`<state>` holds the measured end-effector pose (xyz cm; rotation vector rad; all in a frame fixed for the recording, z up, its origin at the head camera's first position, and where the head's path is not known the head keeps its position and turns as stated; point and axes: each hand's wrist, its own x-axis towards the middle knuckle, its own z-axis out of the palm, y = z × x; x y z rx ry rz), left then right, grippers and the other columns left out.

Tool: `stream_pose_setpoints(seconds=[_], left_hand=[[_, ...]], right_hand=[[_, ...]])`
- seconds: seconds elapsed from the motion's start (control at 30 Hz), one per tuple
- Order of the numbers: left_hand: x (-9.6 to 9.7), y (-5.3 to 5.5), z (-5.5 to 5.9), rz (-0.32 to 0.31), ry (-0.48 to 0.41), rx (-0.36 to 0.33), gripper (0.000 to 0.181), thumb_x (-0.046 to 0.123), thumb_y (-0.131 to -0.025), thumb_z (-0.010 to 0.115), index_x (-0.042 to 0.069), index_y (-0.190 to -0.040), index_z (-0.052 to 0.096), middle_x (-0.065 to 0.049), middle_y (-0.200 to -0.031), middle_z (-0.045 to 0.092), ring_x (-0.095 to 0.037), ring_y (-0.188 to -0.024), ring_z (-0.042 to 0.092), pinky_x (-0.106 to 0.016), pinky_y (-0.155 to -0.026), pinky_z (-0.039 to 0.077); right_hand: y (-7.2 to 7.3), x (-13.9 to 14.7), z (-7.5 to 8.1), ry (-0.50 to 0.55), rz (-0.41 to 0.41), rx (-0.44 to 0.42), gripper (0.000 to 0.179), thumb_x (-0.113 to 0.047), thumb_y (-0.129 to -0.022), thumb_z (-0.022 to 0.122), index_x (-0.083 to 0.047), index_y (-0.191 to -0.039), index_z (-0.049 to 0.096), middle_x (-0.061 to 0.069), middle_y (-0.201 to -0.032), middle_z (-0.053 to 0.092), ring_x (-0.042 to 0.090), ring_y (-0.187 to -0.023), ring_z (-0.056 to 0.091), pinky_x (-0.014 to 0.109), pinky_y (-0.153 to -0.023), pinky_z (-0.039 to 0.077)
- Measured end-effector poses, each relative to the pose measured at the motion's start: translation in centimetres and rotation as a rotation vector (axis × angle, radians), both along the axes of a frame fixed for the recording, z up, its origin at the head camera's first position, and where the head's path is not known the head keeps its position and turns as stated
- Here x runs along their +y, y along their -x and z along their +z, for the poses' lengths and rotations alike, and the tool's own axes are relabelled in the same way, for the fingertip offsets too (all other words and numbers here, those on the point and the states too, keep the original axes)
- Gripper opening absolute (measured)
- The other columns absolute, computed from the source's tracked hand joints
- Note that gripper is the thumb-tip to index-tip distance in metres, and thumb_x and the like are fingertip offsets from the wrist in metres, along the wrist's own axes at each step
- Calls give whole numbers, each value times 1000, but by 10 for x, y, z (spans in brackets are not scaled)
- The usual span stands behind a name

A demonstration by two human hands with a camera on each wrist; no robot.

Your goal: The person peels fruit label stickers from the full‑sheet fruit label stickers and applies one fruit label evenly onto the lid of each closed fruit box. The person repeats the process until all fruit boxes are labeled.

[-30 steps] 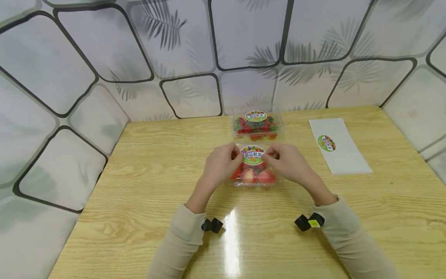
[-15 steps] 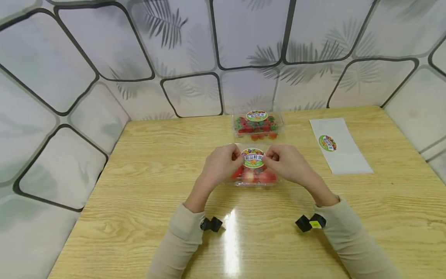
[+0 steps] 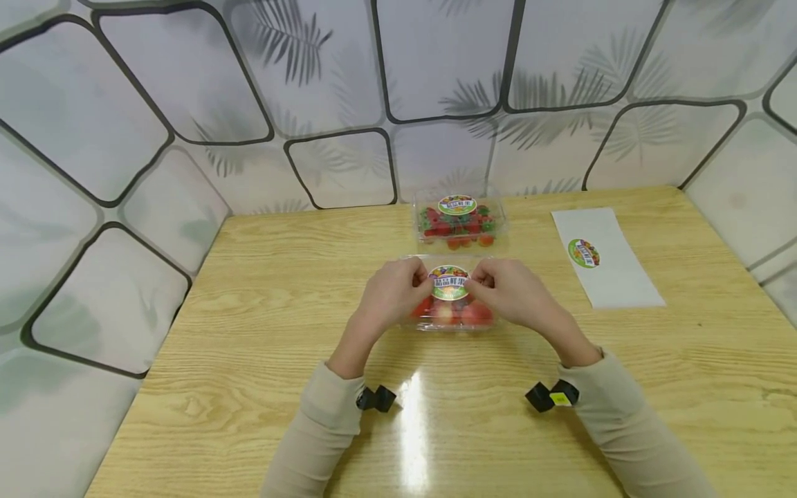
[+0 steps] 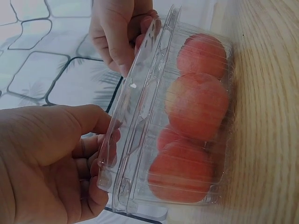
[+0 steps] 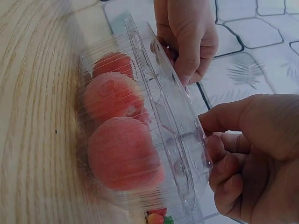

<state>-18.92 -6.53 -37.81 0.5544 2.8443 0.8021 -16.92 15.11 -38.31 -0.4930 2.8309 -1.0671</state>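
A clear plastic box (image 3: 423, 328) of red peaches (image 4: 198, 105) stands on the table with its lid down. Over the lid is an oval fruit sticker (image 3: 450, 285), a colourful label with Chinese characters. My left hand (image 3: 392, 290) pinches the sticker's left edge between thumb and fingers. Its right edge is pinched the same way by my right hand (image 3: 515, 290). Both wrist views show the fingers close over the lid (image 5: 175, 112), with the sticker itself mostly hidden there.
Behind the peaches, a second clear box (image 3: 416, 207) holds strawberries (image 3: 457, 227) and has a matching label (image 3: 457, 205) on its lid. A white backing sheet (image 3: 623, 277) with one more sticker (image 3: 584, 253) lies to the right. The patterned wall (image 3: 445, 159) borders the table's back edge.
The sticker between my hands has shifted slightly toward me over the peach box and lies a little lower across the lid. Both hands have hardly moved.
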Motion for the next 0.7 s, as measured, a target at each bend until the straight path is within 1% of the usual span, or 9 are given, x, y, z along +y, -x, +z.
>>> stream_pose_setpoints(seconds=[0.13,0.4,0.7], left_hand=[[0,1,-1,0,13,3,14,21,-96,63,12,-86,62,0,-76,59,-12,-61,49,-24,-52,38],[1,1,-1,0,36,-11,15,22,-96,64,12,-85,62,1,-75,59,-13,-60,50,-25,-50,39],[4,0,-1,12,100,3,16,23,-95,65,13,-84,62,1,-75,59,-13,-62,49,-25,-50,38]], right_hand=[[0,-1,0,-23,-7,3,15,-19,-96,62,-8,-86,68,-2,-66,61,12,-54,47,30,-52,40],[1,-2,-2,-56,-15,4,16,-20,-95,63,-9,-85,67,-2,-66,60,12,-54,47,29,-51,40],[1,-5,-2,-120,-29,33,16,-22,-94,65,-10,-83,67,-2,-66,59,12,-56,47,29,-52,39]])
